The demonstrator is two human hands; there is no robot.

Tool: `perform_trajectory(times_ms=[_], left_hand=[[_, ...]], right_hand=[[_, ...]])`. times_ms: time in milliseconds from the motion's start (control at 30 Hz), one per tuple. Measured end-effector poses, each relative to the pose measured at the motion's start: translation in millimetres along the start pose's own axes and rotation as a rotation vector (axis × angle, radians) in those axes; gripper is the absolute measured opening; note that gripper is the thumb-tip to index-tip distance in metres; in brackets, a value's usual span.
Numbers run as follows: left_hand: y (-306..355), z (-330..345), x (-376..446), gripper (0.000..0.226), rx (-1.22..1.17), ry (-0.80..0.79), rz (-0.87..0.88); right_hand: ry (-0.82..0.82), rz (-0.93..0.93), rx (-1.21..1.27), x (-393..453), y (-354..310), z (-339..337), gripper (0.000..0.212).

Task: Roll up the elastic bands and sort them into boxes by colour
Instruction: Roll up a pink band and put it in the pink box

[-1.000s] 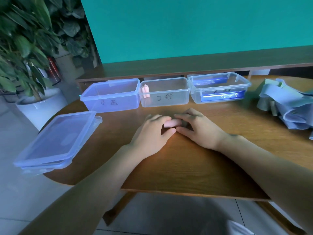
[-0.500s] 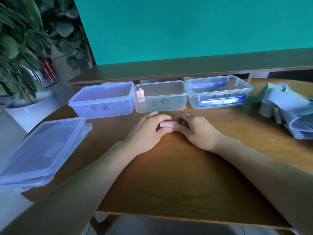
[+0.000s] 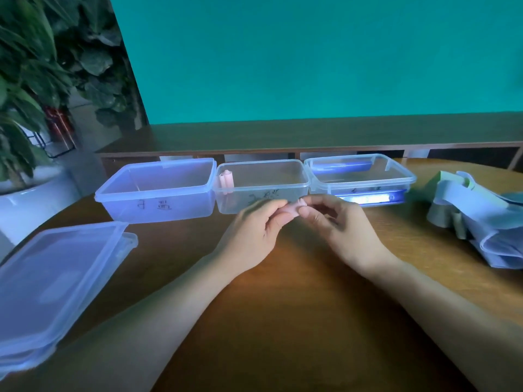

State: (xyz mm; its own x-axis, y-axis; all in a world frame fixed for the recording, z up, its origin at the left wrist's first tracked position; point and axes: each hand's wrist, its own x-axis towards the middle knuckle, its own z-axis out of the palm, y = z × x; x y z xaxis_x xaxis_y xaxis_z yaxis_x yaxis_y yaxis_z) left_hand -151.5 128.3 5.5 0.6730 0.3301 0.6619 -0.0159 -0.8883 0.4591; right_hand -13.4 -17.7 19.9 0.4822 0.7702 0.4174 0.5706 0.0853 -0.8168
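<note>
Pink rolled elastic band (image 3: 294, 211), pinched between both hands just above the wooden table (image 3: 283, 306), directly in front of the near wall of the middle box (image 3: 261, 190). Left hand (image 3: 256, 236) gripping the roll's left end with curled fingers and thumb; right hand (image 3: 339, 224) pinching the right end, thumb and forefinger closed on it. Already standing in the far-left corner of that middle box: one pink roll (image 3: 226, 179), marking it as the likely home for this colour. To the left, the blue-tinted box (image 3: 158, 190), seemingly empty; to the right, the third box (image 3: 359, 179), holding something blue whose form cannot be made out. Further right, a loose pile of unrolled bands (image 3: 481, 222) in pale blue and green, well apart from the hands. At near left, stacked lids (image 3: 56, 281) overhanging the table edge. Step in hand, judged from the pose: finishing the roll and readying the drop. Best done by keeping firm pressure on the free end so the coil stays tight, lifting over the near rim, and setting the roll down beside its pink twin rather than tossing, since a springy band may well unwind on landing.
</note>
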Motion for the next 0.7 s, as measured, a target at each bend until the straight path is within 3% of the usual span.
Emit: perform_trajectory(times_ms=[133,300,500,700], left_hand=[[-6,-4,4,0.030,-0.036,0.262,-0.067],[-18,-19,6,0.039,-0.020,0.404,-0.344],[-37,-19,8,0.031,0.102,0.489,-0.443],[-41,-18,11,0.034,0.170,0.375,-0.586]], right_hand=[[-0.009,-0.140,-0.145,33,-24,2,0.026],[-0.063,-0.233,-0.308,90,-52,21,0.019],[-0.245,-0.100,-0.511,154,-47,42,0.023],[-0.293,0.079,-0.588,189,-25,71,0.025]])
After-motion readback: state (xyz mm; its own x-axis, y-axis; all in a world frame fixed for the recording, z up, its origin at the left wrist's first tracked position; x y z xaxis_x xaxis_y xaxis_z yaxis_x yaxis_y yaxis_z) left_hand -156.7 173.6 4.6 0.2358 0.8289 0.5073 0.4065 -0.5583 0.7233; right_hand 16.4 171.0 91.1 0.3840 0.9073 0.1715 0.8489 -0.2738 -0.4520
